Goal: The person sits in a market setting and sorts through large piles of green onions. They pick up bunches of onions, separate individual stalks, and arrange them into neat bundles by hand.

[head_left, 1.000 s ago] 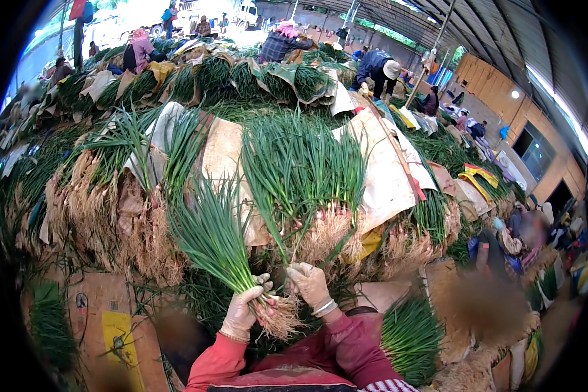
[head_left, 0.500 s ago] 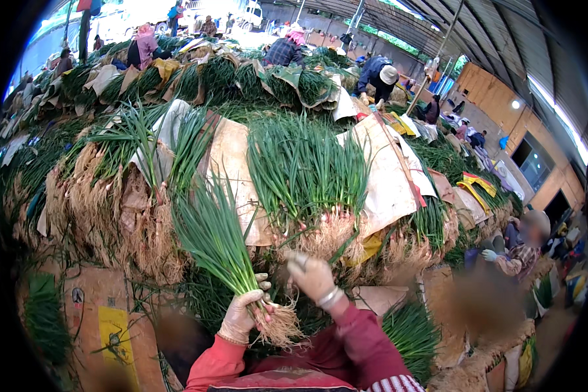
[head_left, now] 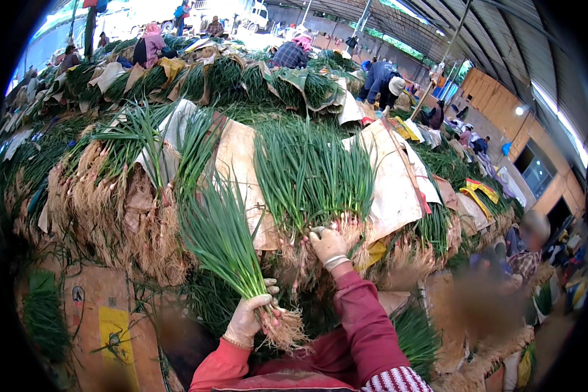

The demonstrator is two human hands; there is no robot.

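Note:
My left hand (head_left: pixel 247 319), in a pale glove, is closed round a bunch of spring onions (head_left: pixel 228 245). Their green leaves lean up and to the left, and the pinkish bulbs with shaggy tan roots hang below the fist. My right hand (head_left: pixel 328 247), gloved too, reaches forward to the root end of a broad row of spring onions (head_left: pixel 313 173) lying on the pile. Its fingers are curled in among the bulbs there; how many stalks they grip is hidden.
Pale sacking sheets (head_left: pixel 392 183) flank the row. More root-heavy onions (head_left: pixel 104 202) hang along the pile's left. Flattened cardboard (head_left: pixel 91 291) lies at lower left, with loose onions (head_left: pixel 417 340) at lower right. A person (head_left: pixel 526 251) sits at right; others work farther back.
My right hand has moved forward and right, from above the held bunch to the row's bulbs, and its fingers have closed there. The left hand has shifted slightly right and down with its bunch.

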